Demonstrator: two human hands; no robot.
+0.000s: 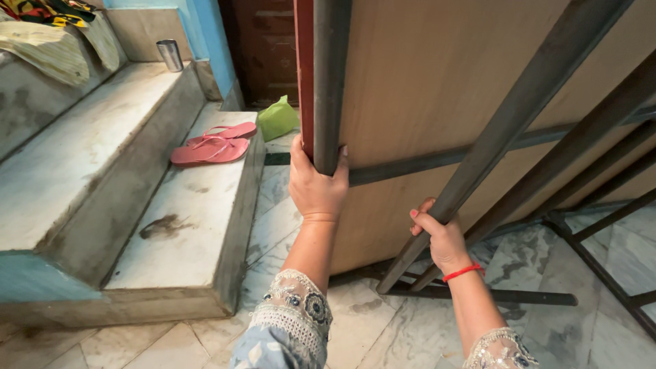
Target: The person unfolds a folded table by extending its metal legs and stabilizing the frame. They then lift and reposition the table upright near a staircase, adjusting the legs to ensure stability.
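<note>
**Desk:** What do the hands have?

**Photographer:** A folding table point(478, 89) stood on edge on the marble floor point(383, 321), its wooden underside facing the camera. The left hand point(318, 184) is wrapped around the upright metal edge rail point(331, 75); the right hand point(437, 236) is curled about a slanting metal leg point(519, 116).

**Desk:** How would it handle?

**Photographer:** Heavy and stiff, I'd judge: board plus steel frame. The smooth bars look like the firm places to grip, and the legs may swing.

**Desk:** Any containers?

**Photographer:** A steel tumbler point(169, 55) on the upper step, contents not visible, and a green bag point(277, 119) on the floor beside pink sandals point(213, 145).
</note>
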